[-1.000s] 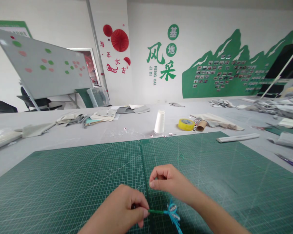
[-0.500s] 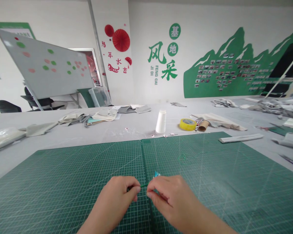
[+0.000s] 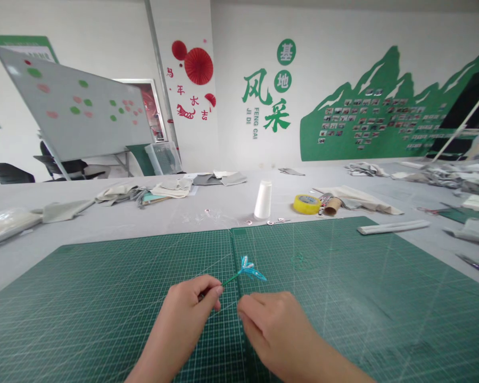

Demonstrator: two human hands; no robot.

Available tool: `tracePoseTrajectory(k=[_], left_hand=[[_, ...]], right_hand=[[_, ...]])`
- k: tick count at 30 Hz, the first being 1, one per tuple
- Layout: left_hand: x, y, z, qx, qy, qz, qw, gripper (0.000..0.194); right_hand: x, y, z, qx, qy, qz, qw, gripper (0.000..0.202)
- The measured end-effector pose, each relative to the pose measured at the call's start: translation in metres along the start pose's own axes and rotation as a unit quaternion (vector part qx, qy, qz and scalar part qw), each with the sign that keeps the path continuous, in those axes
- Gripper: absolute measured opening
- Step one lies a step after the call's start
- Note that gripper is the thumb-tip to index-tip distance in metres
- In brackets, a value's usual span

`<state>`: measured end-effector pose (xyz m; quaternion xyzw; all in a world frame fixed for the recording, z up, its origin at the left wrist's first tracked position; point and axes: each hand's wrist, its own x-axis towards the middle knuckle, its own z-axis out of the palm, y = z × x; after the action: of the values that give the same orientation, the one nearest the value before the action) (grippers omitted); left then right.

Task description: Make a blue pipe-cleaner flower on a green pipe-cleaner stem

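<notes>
My left hand (image 3: 195,306) pinches the green stem of a small artificial flower (image 3: 250,269) between thumb and forefinger. Blue petals with white, bead-like parts point up and to the right, above the cutting mat. Just below the flower head, my right hand (image 3: 269,322) is closed with its fingertips pressed together, apart from the stem. Whatever those fingertips hold, if anything, is hidden. Both hands hover over the green gridded cutting mat (image 3: 143,271), near its middle seam.
Behind the mat stand a white thread cone (image 3: 263,199), a roll of yellow tape (image 3: 306,204) and a cardboard tube (image 3: 332,206). Green thread (image 3: 301,259) lies loose on the mat. Fabric scraps (image 3: 171,188) lie along the back, and purple-handled scissors (image 3: 477,264) at the right.
The flower head, earlier mostly hidden behind my right hand, now shows fully. My right hand has come off the stem, and my left hand has shifted slightly up and left.
</notes>
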<state>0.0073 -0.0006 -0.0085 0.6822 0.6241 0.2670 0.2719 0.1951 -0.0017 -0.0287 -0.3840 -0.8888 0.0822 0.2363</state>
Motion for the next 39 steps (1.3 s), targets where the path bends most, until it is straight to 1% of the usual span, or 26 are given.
tracePoseTrajectory(k=[3,6,8,10,12,13,15,18,21,25,28,31,33,35,37,38,39], left_hand=[[-0.001,0.000,0.000,-0.012,0.007,0.007,1.000,0.028],[-0.002,0.000,0.000,-0.026,0.013,0.020,0.999,0.028],[-0.003,0.001,0.000,-0.039,0.013,0.028,0.999,0.027],[-0.004,0.001,0.000,-0.051,0.008,0.034,0.998,0.027],[-0.004,0.002,-0.001,-0.062,0.009,0.043,0.997,0.026],[-0.004,0.002,-0.001,-0.069,0.008,0.048,0.996,0.025],[-0.006,0.003,-0.002,-0.078,0.001,0.065,0.995,0.025],[-0.008,0.006,-0.003,-0.070,-0.033,0.120,0.990,0.025],[-0.011,0.010,-0.002,-0.020,-0.070,0.189,0.979,0.022],[-0.012,0.014,-0.001,0.067,-0.077,0.242,0.965,0.022],[-0.011,0.016,0.002,0.122,-0.086,0.264,0.953,0.023],[-0.010,0.015,0.009,0.180,-0.092,0.286,0.937,0.026],[-0.009,0.012,0.015,0.220,-0.091,0.299,0.924,0.024],[-0.009,0.009,0.021,0.257,-0.075,0.300,0.916,0.024],[-0.008,0.006,0.025,0.290,-0.051,0.283,0.913,0.022],[-0.007,0.004,0.026,0.303,-0.034,0.268,0.914,0.022],[-0.006,0.003,0.026,0.312,-0.013,0.252,0.916,0.022]], right_hand=[[0.002,0.004,0.005,0.060,-0.001,0.033,0.998,0.019],[0.005,0.009,0.013,0.174,0.003,0.078,0.982,0.020],[0.006,0.013,0.019,0.281,0.001,0.118,0.953,0.018],[0.009,0.018,0.024,0.392,-0.001,0.156,0.907,0.013],[0.011,0.022,0.028,0.467,-0.002,0.174,0.867,0.013],[0.013,0.024,0.029,0.488,-0.003,0.175,0.855,0.014],[0.014,0.029,0.031,0.510,-0.009,0.173,0.843,0.018],[0.016,0.034,0.029,0.539,-0.024,0.179,0.823,0.024],[0.016,0.040,0.026,0.560,-0.049,0.178,0.807,0.033],[0.017,0.050,0.023,0.581,-0.078,0.173,0.791,0.040],[0.017,0.058,0.020,0.577,-0.087,0.172,0.794,0.039],[0.018,0.063,0.014,0.552,-0.085,0.167,0.813,0.035],[0.019,0.063,0.007,0.521,-0.073,0.156,0.836,0.029],[0.019,0.059,0.000,0.486,-0.054,0.145,0.860,0.020],[0.017,0.052,-0.006,0.437,-0.026,0.131,0.889,0.012],[0.016,0.048,-0.009,0.412,-0.009,0.126,0.902,0.012],[0.014,0.043,-0.011,0.341,0.015,0.100,0.935,0.015]])
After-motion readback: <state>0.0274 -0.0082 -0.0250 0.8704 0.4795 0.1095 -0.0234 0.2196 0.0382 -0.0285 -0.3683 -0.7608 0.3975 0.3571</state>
